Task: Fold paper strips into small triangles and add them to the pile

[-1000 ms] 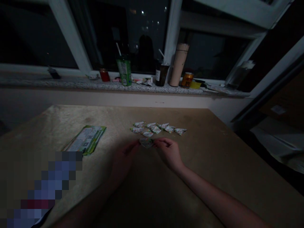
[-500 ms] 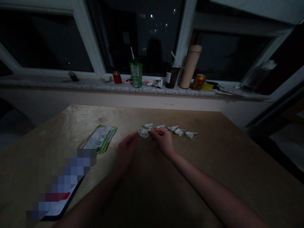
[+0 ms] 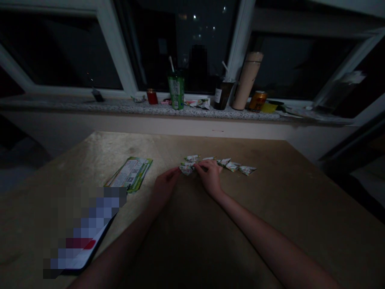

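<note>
A small folded paper piece [image 3: 186,169], white with printed colours, is between my two hands on the table. My left hand [image 3: 165,185] has its fingertips closed at the paper's left edge. From the other side, my right hand [image 3: 209,177] pinches its right edge with thumb and forefinger. Just behind lies another folded piece [image 3: 192,158]. To the right of my right hand, several similar folded pieces run in a row, among them one pointed piece [image 3: 248,170] at the end. Part of the row is hidden behind my right hand.
Printed green-and-white leaflets [image 3: 132,172] lie stacked left of my hands, with a phone [image 3: 86,255] nearer me. Along the granite windowsill [image 3: 126,105] stand a green cup [image 3: 176,92], a dark cup [image 3: 222,96], a tall beige bottle [image 3: 248,82], a gold can [image 3: 258,101] and a red jar [image 3: 152,96].
The whole view has shifted slightly, so things appear a little further right. Both hands stay at the same folded paper piece.
</note>
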A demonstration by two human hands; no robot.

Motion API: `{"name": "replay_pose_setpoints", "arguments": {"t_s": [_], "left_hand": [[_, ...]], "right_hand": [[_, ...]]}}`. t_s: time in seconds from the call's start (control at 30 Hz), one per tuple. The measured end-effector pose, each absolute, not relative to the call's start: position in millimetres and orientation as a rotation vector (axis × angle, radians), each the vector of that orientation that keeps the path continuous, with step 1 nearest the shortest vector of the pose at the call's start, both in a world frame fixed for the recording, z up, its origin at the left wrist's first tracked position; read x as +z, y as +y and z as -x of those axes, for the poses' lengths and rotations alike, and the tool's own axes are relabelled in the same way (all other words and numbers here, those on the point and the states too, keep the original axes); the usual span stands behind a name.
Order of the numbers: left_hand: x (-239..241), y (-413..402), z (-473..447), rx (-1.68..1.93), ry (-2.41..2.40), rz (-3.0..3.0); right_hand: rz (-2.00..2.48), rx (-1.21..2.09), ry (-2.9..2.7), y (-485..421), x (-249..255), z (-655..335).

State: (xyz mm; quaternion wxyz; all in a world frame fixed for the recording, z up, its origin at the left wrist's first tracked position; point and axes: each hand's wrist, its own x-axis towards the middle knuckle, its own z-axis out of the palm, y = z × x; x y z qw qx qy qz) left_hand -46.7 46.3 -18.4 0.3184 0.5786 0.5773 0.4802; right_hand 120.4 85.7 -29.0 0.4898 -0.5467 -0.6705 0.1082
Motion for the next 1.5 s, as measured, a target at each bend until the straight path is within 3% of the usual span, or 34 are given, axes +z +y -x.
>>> {"name": "replay_pose_setpoints", "arguments": {"t_s": [0.4, 1.5], "left_hand": [[-21.1, 47.6, 46.9, 1.174, 1.517, -1.606], [-21.6, 50.1, 45.7, 1.125, 1.502, -1.604]], "right_hand": [[1.413, 0.135, -1.658, 87.3, -34.9, -121.7], [1.435, 0.176, -1.618, 87.0, -33.9, -121.9]]}}
